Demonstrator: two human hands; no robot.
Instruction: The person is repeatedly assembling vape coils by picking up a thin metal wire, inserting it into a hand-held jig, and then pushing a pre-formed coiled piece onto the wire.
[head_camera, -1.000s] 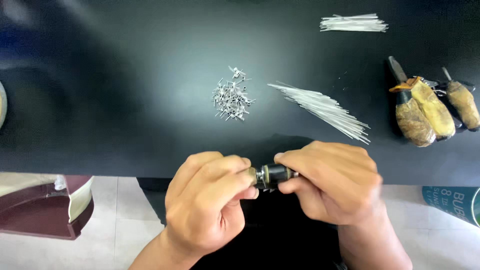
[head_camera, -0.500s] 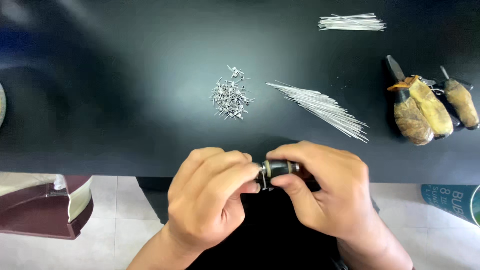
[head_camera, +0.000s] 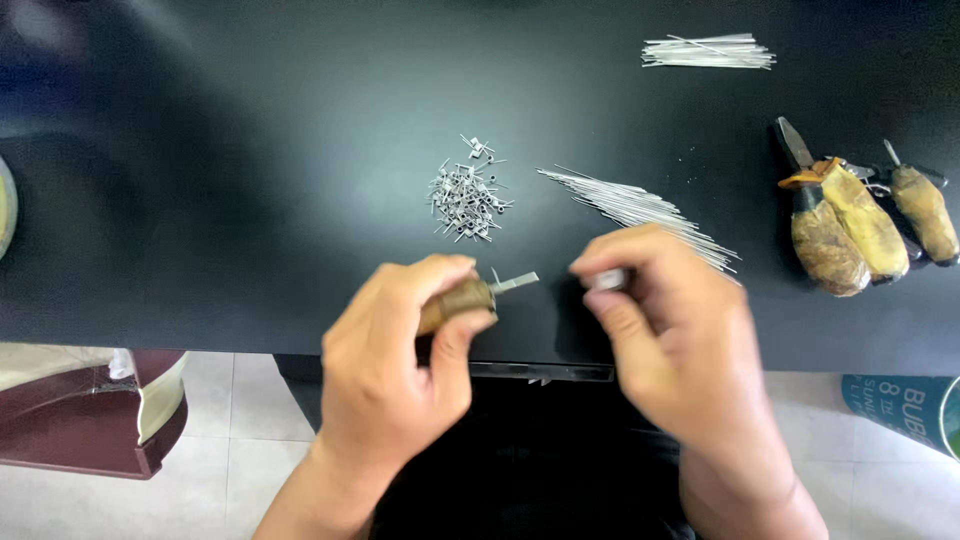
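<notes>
The left hand (head_camera: 400, 370) grips a small brown-handled tool (head_camera: 470, 295), its flat metal tip protruding over the black table (head_camera: 250, 150) edge. The right hand (head_camera: 670, 340) pinches a small blurred metal piece (head_camera: 607, 279).

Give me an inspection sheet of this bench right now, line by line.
Surface: black table, matte.
Job's things: small tool with brownish handle and short metal tip; heap of small bent metal pieces; fan of straight wires; second wire bundle.
Clutter: pliers with worn yellowish grips at right edge.
Hands: left hand shut on the tool; right hand pinching something small and pale at its fingers, blurred.
Cables: nothing seen.
Surroundings: tiled floor, dark red object lower left, teal container lower right.
</notes>
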